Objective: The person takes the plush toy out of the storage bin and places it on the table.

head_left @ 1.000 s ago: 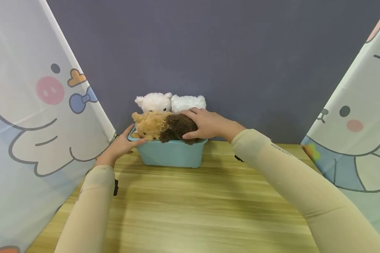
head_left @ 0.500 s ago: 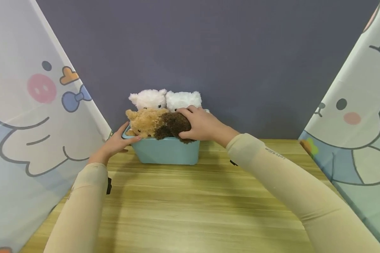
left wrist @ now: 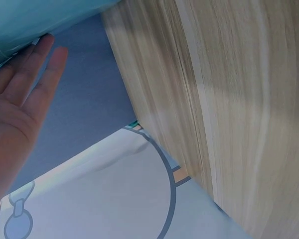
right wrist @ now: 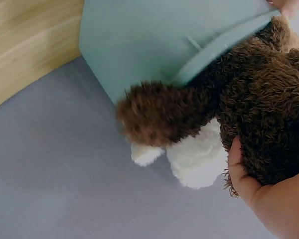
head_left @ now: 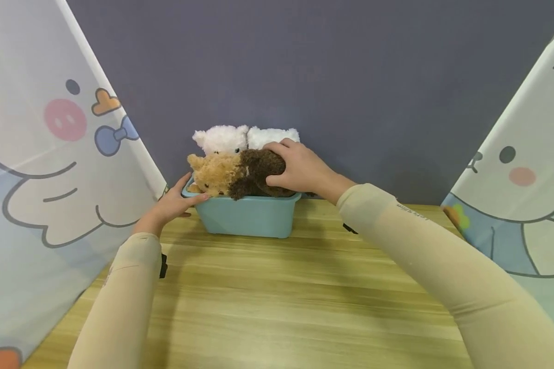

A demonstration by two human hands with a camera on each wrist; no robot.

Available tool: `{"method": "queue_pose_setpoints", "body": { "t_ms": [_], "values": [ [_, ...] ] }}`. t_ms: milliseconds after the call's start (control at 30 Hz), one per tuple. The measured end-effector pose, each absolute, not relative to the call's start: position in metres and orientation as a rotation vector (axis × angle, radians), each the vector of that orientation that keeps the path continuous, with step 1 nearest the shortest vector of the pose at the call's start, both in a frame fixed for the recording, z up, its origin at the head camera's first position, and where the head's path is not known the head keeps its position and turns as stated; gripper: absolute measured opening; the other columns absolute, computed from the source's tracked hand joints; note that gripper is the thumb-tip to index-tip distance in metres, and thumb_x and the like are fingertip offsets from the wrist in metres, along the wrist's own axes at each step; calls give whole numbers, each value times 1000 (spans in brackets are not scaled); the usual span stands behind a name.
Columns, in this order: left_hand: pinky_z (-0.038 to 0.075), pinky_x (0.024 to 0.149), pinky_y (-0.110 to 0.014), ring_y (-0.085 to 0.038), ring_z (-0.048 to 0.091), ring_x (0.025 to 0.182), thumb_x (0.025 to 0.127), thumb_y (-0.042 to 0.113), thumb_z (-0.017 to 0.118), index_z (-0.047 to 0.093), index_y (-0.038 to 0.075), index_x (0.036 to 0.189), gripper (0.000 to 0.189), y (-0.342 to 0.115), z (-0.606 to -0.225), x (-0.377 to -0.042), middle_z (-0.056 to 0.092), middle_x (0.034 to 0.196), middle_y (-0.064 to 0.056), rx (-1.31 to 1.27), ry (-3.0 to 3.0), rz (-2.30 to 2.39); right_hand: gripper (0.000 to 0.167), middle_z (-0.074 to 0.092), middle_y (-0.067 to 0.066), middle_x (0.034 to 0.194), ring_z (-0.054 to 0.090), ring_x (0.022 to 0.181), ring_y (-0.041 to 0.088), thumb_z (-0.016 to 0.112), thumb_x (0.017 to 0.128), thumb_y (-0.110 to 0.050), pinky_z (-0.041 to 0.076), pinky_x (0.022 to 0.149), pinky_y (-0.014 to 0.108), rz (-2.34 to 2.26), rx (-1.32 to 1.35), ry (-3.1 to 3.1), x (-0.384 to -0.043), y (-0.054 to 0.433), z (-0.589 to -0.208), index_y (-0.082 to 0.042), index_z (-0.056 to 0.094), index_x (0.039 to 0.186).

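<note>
So there's a teal tub (head_left: 246,218) sitting at the far edge of the wooden counter (head_left: 277,302), right up against the grey backdrop (head_left: 304,66), a bit left of the middle. It's stuffed with plush toys — a dark brown bear (head_left: 258,171) and a tan bear (head_left: 214,174) lying across the front rim, and two white bears (head_left: 244,137) poking up behind them.

The right hand (head_left: 302,169) is clamped over the dark brown bear, fingers curled across its top and thumb tucked under the front, so it's properly grasping it. In the right wrist view you can see the brown fur bunched against the palm, with a brown limb hanging over the tub's rim and a white paw just below it.

The left hand (head_left: 173,205) is flat and relaxed against the tub's left end — fingers straight, tips touching the teal wall near the rim, not curled round anything.

Cartoon-print curtains hang on both sides (head_left: 51,154). Only writing I can spot is small lettering on the right sleeve (head_left: 413,214), too tiny to read.
</note>
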State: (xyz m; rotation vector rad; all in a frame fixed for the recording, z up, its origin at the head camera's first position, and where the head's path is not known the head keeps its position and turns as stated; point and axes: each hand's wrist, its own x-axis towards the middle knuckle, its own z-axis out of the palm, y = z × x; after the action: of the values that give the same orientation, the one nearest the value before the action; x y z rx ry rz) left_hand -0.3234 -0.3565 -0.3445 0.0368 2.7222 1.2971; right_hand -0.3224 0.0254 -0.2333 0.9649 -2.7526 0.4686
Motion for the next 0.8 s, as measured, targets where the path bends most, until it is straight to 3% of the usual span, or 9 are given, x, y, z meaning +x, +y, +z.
{"method": "queue_pose_setpoints", "body": {
  "t_ms": [433,667,800],
  "values": [
    [53,110,-68,-59,32,153,102,60,65,-21,36,168,111,-366,-341,-321,-17,178,-20,64,2740,1283,76,46,5,162,50,146,33,72,96,-45,49,113,60,598,985,-2670,-316,42,-188,-34,40,164],
    [52,110,-68,-60,32,153,102,59,65,-21,35,168,112,-370,-345,-322,-18,178,-21,59,2725,1277,77,42,4,167,37,158,32,71,97,-56,37,125,64,734,922,-2647,-318,64,-178,-36,39,164],
    [50,111,-70,-61,29,154,104,56,64,-22,33,169,110,-372,-347,-322,-20,177,-22,52,2728,1279,79,31,-1,175,25,165,28,70,97,-60,28,130,66,883,845,-2617,-321,79,-171,-37,37,165]
  ]
}}
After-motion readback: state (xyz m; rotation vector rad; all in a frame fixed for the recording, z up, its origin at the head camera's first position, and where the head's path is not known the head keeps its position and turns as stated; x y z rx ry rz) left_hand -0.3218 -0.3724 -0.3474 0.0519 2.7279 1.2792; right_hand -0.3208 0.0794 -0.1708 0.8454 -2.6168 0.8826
